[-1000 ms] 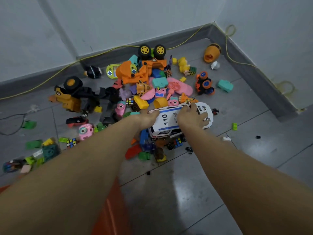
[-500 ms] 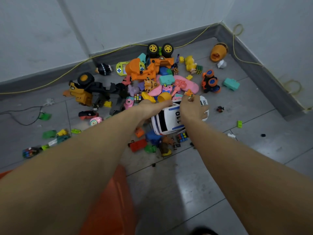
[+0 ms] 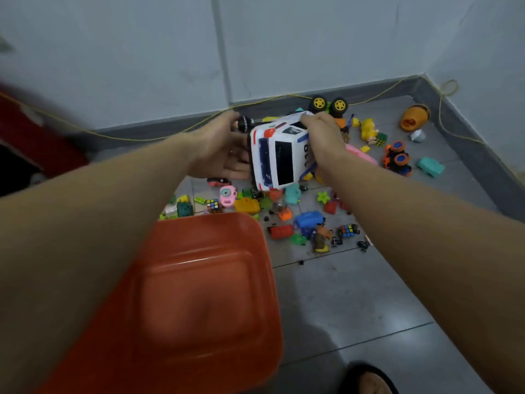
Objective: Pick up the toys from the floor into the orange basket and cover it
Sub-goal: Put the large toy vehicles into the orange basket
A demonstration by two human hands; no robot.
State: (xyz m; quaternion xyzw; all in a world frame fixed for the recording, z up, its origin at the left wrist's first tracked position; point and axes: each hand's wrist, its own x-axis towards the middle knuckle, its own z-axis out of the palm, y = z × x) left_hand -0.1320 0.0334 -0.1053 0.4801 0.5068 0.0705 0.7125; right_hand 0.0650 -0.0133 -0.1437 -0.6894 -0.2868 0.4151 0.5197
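Observation:
A white and blue toy police car hangs in the air above the toy pile, tilted on its side. My left hand holds its underside and my right hand grips its roof side. Below and nearer to me sits the orange basket, which looks empty. Many small toys lie scattered on the grey tiled floor beyond the basket: cubes, blocks, a pink camera, small cars.
Grey walls meet in a corner at the back right, with a yellow cable along the skirting. An orange barrel toy and a monster truck lie right. A red object stands left. My foot shows at the bottom.
Both hands have lifted the police car off the floor and turned it on its side. The view has tilted down, bringing the orange basket into sight.

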